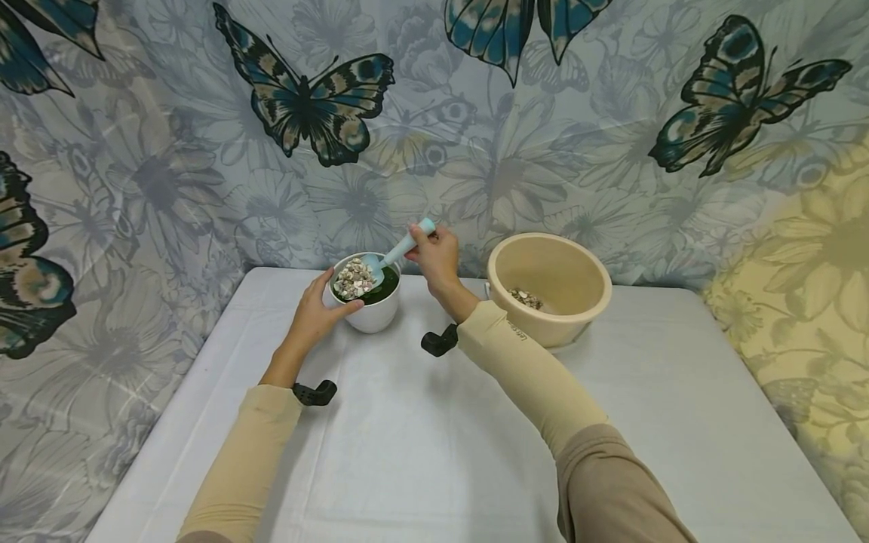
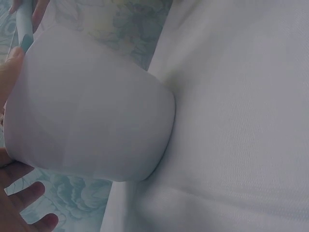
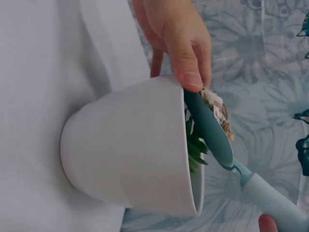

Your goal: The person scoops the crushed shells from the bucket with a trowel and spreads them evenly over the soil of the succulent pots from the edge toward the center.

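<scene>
A white flower pot [image 1: 375, 317] stands upright on the table. My left hand [image 1: 316, 311] holds it at the rim, with the thumb on the near edge; in the left wrist view the other fingers [image 2: 28, 194] are spread beside the pot. My right hand [image 1: 441, 260] grips the handle of a light blue garden trowel [image 1: 405, 245]. Its blade reaches into the pot's mouth, tilted, carrying pale mixed pebbles [image 3: 217, 108]. Pebbles also show at the left of the pot's mouth. Green leaves [image 3: 195, 147] show under the blade in the right wrist view.
Right of the pot stands a larger beige tub [image 1: 550, 320] with a few pebbles [image 1: 526, 299] at its bottom. A white cloth [image 1: 407, 452] covers the table. Behind it hangs a butterfly-patterned fabric backdrop [image 1: 462, 158]. The right forearm passes close to the tub's front.
</scene>
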A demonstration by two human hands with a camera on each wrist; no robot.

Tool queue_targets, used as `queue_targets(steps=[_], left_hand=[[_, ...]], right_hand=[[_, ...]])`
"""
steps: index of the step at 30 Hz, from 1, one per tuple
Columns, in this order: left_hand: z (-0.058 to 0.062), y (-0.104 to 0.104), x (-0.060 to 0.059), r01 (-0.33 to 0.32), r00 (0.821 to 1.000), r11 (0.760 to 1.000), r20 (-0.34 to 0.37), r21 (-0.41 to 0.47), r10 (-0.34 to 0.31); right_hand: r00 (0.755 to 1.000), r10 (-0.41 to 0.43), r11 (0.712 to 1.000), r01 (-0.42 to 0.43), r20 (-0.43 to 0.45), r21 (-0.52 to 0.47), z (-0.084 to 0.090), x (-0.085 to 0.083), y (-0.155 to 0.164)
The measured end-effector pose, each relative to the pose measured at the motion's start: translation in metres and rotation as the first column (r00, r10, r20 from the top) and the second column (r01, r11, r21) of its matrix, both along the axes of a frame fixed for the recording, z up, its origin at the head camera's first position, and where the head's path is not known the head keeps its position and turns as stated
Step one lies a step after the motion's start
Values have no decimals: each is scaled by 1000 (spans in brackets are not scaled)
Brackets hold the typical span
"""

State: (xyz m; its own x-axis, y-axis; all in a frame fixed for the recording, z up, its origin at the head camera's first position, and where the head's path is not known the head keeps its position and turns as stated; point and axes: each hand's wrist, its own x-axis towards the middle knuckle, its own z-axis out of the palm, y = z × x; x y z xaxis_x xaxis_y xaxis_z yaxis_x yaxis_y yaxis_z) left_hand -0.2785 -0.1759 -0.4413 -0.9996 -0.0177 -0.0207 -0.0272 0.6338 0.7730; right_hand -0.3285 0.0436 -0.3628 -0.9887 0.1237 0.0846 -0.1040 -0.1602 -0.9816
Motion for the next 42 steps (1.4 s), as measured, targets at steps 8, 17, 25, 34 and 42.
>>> queue_targets(steps=[8, 17, 25, 34, 42], left_hand=[[1, 1, 1, -10, 1000, 1000, 5, 0, 10], [0, 1, 1, -13, 1000, 1000, 8, 2, 13], [-2, 0, 0, -19, 1000, 1000, -2, 1, 19], [-3, 0, -1, -13, 1000, 1000, -12, 3, 13], [-3, 0, 0, -9, 1000, 1000, -5, 13, 9]], right_hand=[[1000, 1, 1000, -1, 13, 4, -1, 0, 1], [1000, -15, 1000, 15, 28, 6, -1, 1, 2], [999, -14, 997, 17, -42, 73, -4, 2, -3], [998, -23, 996, 28, -66, 86, -6, 3, -7], [990, -44, 992, 60, -131, 114, -7, 3, -8]])
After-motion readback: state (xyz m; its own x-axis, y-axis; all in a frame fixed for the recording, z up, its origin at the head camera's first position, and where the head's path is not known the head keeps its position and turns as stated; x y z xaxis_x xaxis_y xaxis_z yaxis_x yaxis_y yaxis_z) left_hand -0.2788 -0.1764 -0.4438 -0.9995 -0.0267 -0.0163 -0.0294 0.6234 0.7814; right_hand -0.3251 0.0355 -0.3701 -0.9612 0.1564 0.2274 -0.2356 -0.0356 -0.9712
